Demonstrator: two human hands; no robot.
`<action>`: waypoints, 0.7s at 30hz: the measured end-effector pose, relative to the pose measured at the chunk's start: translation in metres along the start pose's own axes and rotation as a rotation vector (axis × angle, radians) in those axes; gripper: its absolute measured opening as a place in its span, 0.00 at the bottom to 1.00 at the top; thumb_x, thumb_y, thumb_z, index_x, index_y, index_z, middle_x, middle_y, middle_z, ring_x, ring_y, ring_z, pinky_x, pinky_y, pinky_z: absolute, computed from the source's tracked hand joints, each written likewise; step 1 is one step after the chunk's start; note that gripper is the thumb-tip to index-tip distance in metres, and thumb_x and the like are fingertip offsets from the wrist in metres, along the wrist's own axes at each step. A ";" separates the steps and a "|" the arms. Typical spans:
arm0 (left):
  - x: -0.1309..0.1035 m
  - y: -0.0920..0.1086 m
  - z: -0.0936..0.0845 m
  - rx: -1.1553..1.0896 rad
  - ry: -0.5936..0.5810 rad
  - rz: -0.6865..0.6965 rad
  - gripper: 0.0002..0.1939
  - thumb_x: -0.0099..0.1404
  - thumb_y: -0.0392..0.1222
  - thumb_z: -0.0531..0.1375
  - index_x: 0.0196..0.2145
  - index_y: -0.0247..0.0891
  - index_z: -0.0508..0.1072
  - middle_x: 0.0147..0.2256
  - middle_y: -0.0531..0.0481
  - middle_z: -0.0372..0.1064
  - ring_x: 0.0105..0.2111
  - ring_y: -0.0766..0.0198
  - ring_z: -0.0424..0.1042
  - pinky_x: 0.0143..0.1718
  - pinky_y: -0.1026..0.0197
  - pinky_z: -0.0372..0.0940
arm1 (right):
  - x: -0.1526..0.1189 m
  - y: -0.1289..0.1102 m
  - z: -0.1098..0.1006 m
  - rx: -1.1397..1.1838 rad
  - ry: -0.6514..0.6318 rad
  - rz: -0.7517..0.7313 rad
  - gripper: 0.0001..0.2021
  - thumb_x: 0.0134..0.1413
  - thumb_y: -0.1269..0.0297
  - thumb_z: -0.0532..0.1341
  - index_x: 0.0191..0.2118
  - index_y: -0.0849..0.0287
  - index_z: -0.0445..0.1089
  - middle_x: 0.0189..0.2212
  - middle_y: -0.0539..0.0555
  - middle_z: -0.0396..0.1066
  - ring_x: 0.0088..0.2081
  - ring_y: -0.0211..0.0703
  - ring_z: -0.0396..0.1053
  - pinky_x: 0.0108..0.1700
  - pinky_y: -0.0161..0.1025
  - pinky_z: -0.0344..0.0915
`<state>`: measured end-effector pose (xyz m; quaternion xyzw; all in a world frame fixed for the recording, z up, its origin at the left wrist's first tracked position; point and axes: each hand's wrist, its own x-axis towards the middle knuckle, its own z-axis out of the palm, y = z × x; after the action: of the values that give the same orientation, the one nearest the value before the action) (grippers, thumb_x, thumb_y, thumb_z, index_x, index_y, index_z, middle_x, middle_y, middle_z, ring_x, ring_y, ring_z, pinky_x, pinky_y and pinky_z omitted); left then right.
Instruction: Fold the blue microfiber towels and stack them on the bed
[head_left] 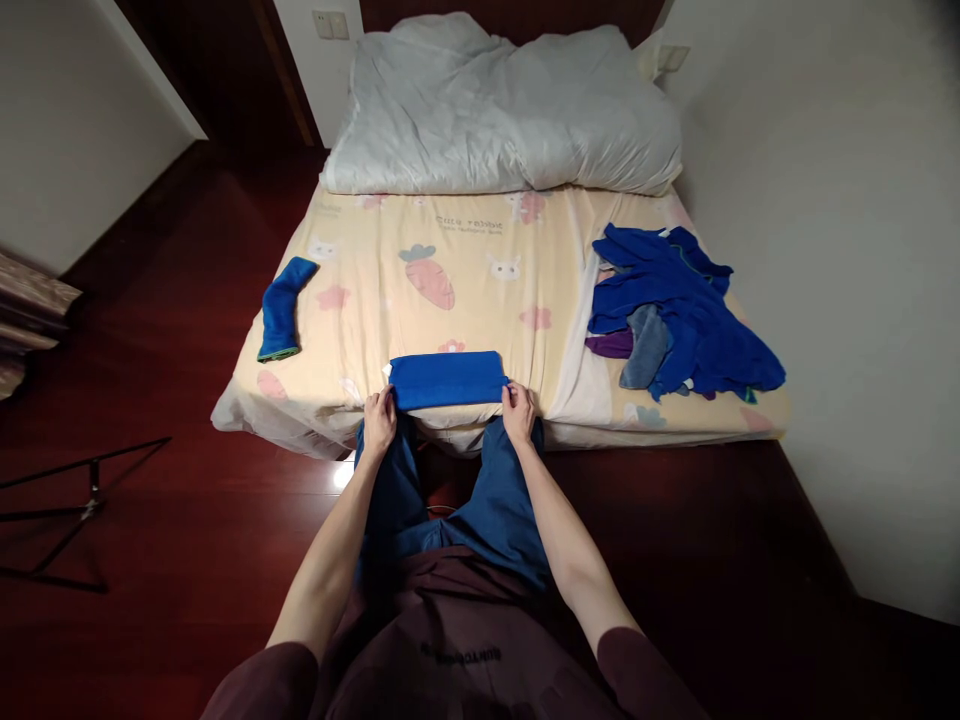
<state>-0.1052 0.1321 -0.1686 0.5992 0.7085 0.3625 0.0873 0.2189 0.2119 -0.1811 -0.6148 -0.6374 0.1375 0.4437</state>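
Observation:
A blue towel (448, 380), folded into a flat, wide strip, lies at the front edge of the bed. My left hand (380, 420) pinches its near left corner. At the opposite end, my right hand (518, 412) has its fingers closed on the near right corner. A small white tag shows at the towel's left end. Farther left on the bed rests a rolled blue towel (280, 310) with a green edge. To the right is a loose heap of blue cloths (675, 300), with a grey-blue cloth (645, 345) and a purple cloth (610, 345) among them.
The bed has a yellow patterned sheet (360, 300). A bulky pale quilt (510, 110) is piled at its head. White wall (840, 300) runs along the right side. Black tripod legs (90, 510) stand on the dark red floor (172, 400) at left.

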 end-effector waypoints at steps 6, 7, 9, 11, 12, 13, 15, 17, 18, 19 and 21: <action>0.001 0.001 0.000 0.049 -0.017 -0.011 0.21 0.76 0.44 0.46 0.58 0.38 0.70 0.42 0.38 0.70 0.45 0.48 0.68 0.52 0.46 0.64 | 0.000 0.001 0.001 -0.005 -0.003 0.009 0.16 0.67 0.51 0.55 0.43 0.57 0.74 0.37 0.59 0.74 0.42 0.48 0.71 0.48 0.43 0.69; 0.001 0.001 -0.001 0.053 -0.020 -0.012 0.21 0.76 0.44 0.46 0.58 0.39 0.70 0.42 0.38 0.70 0.46 0.48 0.68 0.52 0.46 0.64 | 0.000 0.000 0.001 -0.007 -0.005 0.014 0.16 0.67 0.51 0.56 0.43 0.57 0.74 0.36 0.59 0.74 0.42 0.49 0.71 0.47 0.43 0.69; 0.002 0.002 -0.001 0.065 -0.021 -0.015 0.21 0.76 0.45 0.46 0.58 0.39 0.70 0.43 0.38 0.71 0.46 0.48 0.69 0.52 0.46 0.64 | 0.000 0.000 0.001 -0.012 -0.006 0.020 0.15 0.67 0.51 0.56 0.42 0.57 0.74 0.35 0.58 0.74 0.42 0.49 0.71 0.47 0.44 0.69; 0.002 0.002 -0.002 0.082 -0.016 -0.022 0.20 0.76 0.45 0.47 0.58 0.40 0.71 0.43 0.38 0.72 0.46 0.48 0.69 0.52 0.46 0.64 | 0.000 0.000 0.002 -0.017 -0.002 0.019 0.15 0.67 0.52 0.56 0.42 0.57 0.74 0.35 0.58 0.74 0.42 0.49 0.70 0.47 0.44 0.69; 0.002 0.002 -0.002 0.094 -0.012 -0.027 0.20 0.76 0.45 0.47 0.58 0.40 0.71 0.43 0.38 0.72 0.46 0.48 0.69 0.52 0.47 0.64 | 0.000 0.000 0.002 -0.019 0.000 0.017 0.15 0.67 0.52 0.57 0.42 0.57 0.74 0.35 0.58 0.74 0.42 0.49 0.70 0.48 0.44 0.69; 0.002 0.002 -0.002 0.107 -0.011 -0.033 0.20 0.76 0.45 0.48 0.57 0.40 0.71 0.42 0.38 0.72 0.46 0.48 0.70 0.51 0.47 0.65 | 0.000 0.000 0.002 -0.021 0.002 0.014 0.14 0.66 0.52 0.57 0.41 0.57 0.73 0.35 0.58 0.74 0.42 0.49 0.70 0.48 0.44 0.68; 0.002 0.002 -0.002 0.135 -0.014 -0.043 0.20 0.76 0.46 0.48 0.57 0.40 0.72 0.42 0.38 0.73 0.46 0.47 0.69 0.50 0.47 0.65 | 0.000 -0.001 0.002 -0.023 0.008 0.010 0.13 0.66 0.53 0.57 0.42 0.57 0.73 0.36 0.58 0.74 0.43 0.49 0.70 0.48 0.44 0.68; 0.002 0.002 -0.001 0.158 -0.022 -0.050 0.20 0.75 0.47 0.49 0.57 0.40 0.72 0.42 0.38 0.73 0.46 0.46 0.69 0.49 0.47 0.65 | 0.000 -0.003 0.001 -0.018 0.016 0.009 0.12 0.66 0.55 0.57 0.43 0.57 0.73 0.38 0.58 0.74 0.42 0.48 0.71 0.48 0.43 0.69; 0.002 0.002 -0.001 0.166 -0.025 -0.052 0.20 0.75 0.47 0.50 0.57 0.40 0.72 0.42 0.38 0.73 0.46 0.46 0.69 0.49 0.47 0.65 | 0.000 -0.004 0.001 -0.010 0.017 0.005 0.12 0.66 0.56 0.57 0.43 0.58 0.73 0.40 0.59 0.74 0.41 0.47 0.71 0.47 0.42 0.69; 0.002 0.002 -0.001 0.171 -0.025 -0.054 0.19 0.75 0.47 0.50 0.56 0.40 0.72 0.42 0.38 0.72 0.46 0.46 0.68 0.48 0.47 0.65 | 0.000 -0.005 0.000 -0.003 0.017 -0.005 0.12 0.67 0.57 0.57 0.44 0.58 0.73 0.42 0.60 0.74 0.42 0.47 0.71 0.48 0.42 0.69; 0.002 0.002 -0.001 0.173 -0.015 -0.056 0.19 0.74 0.47 0.51 0.55 0.41 0.73 0.42 0.38 0.71 0.46 0.46 0.68 0.48 0.47 0.65 | 0.001 -0.007 -0.001 0.000 0.011 -0.047 0.12 0.68 0.58 0.56 0.43 0.58 0.74 0.45 0.61 0.73 0.46 0.48 0.71 0.51 0.43 0.68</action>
<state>-0.1047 0.1336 -0.1657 0.5870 0.7530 0.2929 0.0508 0.2150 0.2104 -0.1751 -0.6004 -0.6491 0.1236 0.4505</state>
